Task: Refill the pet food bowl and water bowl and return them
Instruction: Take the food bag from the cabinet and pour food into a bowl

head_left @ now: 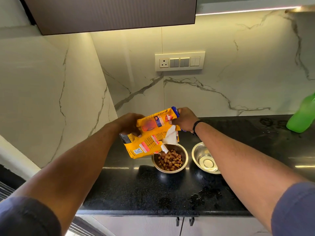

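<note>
Filling step under way: left hand (131, 124) and right hand (185, 119) both grip the yellow food bag (150, 133), tipped mouth-down over the food bowl (170, 159) at centre frame, kibble heaped inside. Next, I'd judge: level the bag, then tend the water bowl (204, 157) just right.

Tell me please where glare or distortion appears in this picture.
Head view: wide-angle bending curves the countertop and walls; warm under-cabinet light gives bright streaks on the black stone; the empty steel bowl shines with reflections; the green bottle at the edge is stretched and soft.
</note>
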